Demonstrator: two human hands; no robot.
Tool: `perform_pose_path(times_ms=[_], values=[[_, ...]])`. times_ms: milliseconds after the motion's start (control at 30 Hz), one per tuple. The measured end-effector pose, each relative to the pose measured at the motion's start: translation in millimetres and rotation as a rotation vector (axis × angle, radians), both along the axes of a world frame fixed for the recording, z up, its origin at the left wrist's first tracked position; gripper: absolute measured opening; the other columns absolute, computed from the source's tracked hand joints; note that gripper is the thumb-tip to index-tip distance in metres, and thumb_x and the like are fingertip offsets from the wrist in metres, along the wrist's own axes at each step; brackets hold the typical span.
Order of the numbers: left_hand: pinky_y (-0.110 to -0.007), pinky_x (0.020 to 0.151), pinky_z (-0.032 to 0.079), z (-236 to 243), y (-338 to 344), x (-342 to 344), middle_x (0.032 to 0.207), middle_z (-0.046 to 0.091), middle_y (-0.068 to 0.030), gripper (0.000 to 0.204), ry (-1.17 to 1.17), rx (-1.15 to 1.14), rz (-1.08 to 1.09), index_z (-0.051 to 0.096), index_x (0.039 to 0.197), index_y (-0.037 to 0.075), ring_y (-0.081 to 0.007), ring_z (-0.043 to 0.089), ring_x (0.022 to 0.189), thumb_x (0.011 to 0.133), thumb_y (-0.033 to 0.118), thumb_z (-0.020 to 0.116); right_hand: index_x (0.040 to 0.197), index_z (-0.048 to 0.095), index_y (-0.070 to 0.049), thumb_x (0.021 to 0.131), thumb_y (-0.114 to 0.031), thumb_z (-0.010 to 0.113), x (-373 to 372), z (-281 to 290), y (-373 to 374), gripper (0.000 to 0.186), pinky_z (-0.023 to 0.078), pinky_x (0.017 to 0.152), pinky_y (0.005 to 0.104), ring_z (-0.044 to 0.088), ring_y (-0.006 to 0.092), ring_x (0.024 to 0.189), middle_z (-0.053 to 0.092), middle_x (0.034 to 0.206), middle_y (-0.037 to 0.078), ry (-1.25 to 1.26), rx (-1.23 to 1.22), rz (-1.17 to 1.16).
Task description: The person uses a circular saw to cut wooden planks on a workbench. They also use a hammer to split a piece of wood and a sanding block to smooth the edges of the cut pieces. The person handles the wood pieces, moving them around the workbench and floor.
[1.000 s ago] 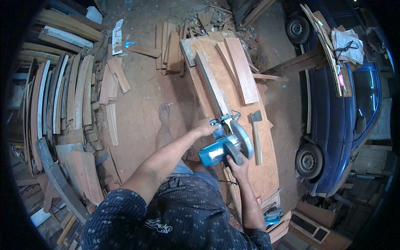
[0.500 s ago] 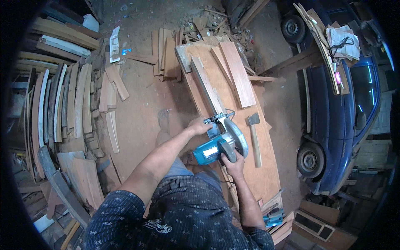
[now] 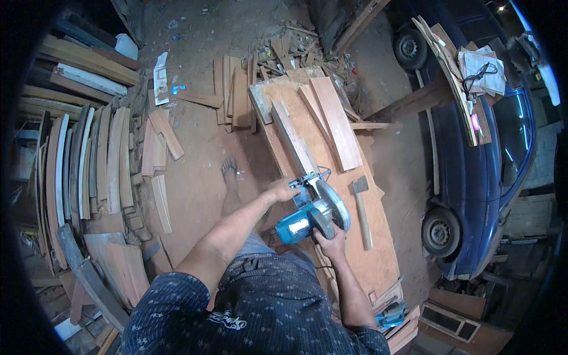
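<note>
Saw [image 3: 299, 226] on the strip [image 3: 290, 133], a long stretch of wood lying ahead of it.
My right hand [image 3: 331, 244] grasps the saw's handle [image 3: 322, 225]; my left hand [image 3: 283, 190] is at its front plate, how closed I can't tell. The strip lies lengthwise on the bench [image 3: 381, 251]. The stretch ahead looks unsawn to me; any finished cut is hidden.
</note>
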State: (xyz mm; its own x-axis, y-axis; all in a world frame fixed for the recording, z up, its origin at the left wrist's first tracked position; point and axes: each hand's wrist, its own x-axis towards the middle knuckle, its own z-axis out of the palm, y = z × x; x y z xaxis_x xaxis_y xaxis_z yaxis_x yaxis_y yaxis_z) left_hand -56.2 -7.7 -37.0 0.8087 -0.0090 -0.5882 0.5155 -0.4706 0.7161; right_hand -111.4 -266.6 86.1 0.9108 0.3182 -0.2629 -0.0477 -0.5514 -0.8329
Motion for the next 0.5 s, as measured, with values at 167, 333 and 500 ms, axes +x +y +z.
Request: perform_pose_path(times_ms=[167,333,500], values=[[-0.042,0.086,0.054,5.9,13.6,7.2,0.097,0.075,-0.0167,0.049,-0.006,-0.006,0.053,0.072,0.106,0.008,-0.0325,0.072,0.094,0.079,0.048,0.071,0.107,0.073,0.0,0.08,-0.019,0.08,8.2,-5.0,10.1,0.033,0.054,0.078,0.0345,0.069,0.0162,0.083,0.075,0.089,0.012,0.039,-0.035,-0.017],[-0.042,0.081,0.055,7.7,28.9,12.9,0.097,0.074,-0.0162,0.052,-0.079,-0.035,0.05,0.069,0.114,0.005,-0.0309,0.073,0.088,0.081,0.046,0.072,0.106,0.073,0.0,0.079,-0.018,0.08,17.8,8.2,30.0,0.032,0.055,0.079,0.0352,0.07,0.0165,0.084,0.075,0.089,0.014,0.026,-0.076,0.009],[-0.04,0.072,0.056,6.5,45.0,25.1,0.09,0.075,-0.0137,0.048,-0.005,-0.075,0.033,0.068,0.112,0.006,-0.0253,0.074,0.075,0.083,0.044,0.073,0.106,0.072,0.001,0.08,-0.018,0.079,26.6,5.0,42.4,0.033,0.055,0.079,0.0351,0.071,0.0176,0.083,0.075,0.087,0.015,0.0,-0.108,0.018]])
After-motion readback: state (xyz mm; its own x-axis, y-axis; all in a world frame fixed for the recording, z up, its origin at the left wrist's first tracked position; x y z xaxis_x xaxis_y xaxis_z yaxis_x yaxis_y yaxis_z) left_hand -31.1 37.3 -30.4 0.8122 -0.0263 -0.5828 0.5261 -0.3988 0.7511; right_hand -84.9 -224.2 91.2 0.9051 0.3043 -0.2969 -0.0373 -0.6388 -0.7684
